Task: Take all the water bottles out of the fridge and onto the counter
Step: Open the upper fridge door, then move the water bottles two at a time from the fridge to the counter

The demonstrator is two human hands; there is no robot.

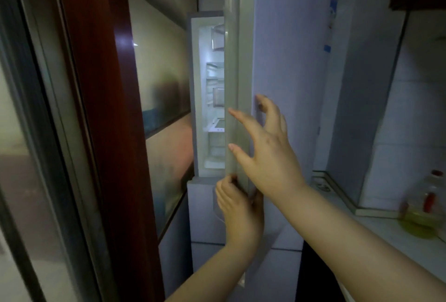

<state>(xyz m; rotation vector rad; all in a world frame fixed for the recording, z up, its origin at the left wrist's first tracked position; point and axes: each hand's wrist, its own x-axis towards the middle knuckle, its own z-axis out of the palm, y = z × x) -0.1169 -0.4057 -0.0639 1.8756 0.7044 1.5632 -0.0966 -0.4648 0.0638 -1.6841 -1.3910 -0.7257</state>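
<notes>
1. Fridge (207, 98) stands between a dark red door frame (106, 108) on the left and the counter (386, 229) on the right. Upper door (277, 60) is partly swung out, seen nearly edge-on.
2. Left hand (237, 212) is at the door's bottom corner, fingers curled around the lower edge, grasping it.
3. Right hand (268, 149) is higher up on the same door edge, fingers spread and loose. Thumb and a lower finger reach across the pale gasket side; the index fingertip sits on the outer face by the handle groove. Not clenched; whether it presses the door I cannot tell.
4. Through the gap: lit interior, white walls, clear shelves and bins. Water bottles not visible from this angle; the visible slice is narrow and blurred.
5. On the counter at far right: a clear bottle of yellow liquid (424, 214) with red cap, blurred. Looks like oil, cannot confirm.
</notes>
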